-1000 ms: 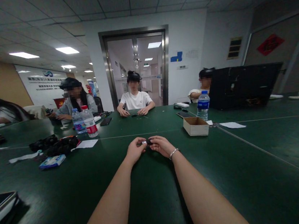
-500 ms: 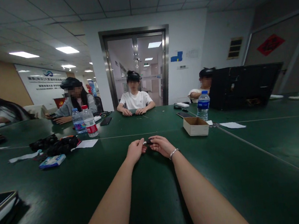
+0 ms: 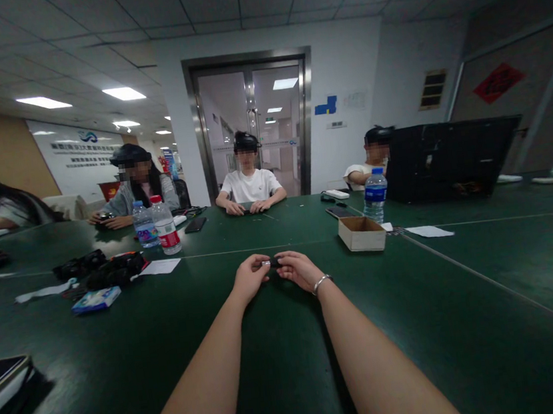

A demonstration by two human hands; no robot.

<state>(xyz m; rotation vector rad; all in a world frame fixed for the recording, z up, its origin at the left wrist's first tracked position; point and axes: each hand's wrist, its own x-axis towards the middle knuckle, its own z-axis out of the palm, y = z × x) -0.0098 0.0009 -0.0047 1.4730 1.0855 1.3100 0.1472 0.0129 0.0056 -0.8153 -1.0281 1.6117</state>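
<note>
My left hand [image 3: 252, 278] and my right hand [image 3: 300, 270] meet just above the middle of the green table [image 3: 296, 366]. Between their fingertips is a small black object with a silver end [image 3: 274, 262], too small to name more exactly. The left fingers pinch its silver end, and the right thumb and fingers are closed on the black part. Fingers cover much of it. A silver bracelet [image 3: 321, 284] circles my right wrist. The open cardboard box [image 3: 362, 237] stands to the right of my right hand.
Left of my hands lie black gear [image 3: 113, 270], a blue-and-white packet [image 3: 96, 300] and paper [image 3: 161, 267]. Two bottles [image 3: 165, 227] stand behind. Another bottle [image 3: 375, 196] and a large black case [image 3: 452, 160] are at right. Several people sit around the table. A phone [image 3: 2, 375] lies near left.
My left fingers have shifted slightly on the small object, and more of its silver end shows. The right hand has barely moved. At the left, a seated person's hands have moved a little.
</note>
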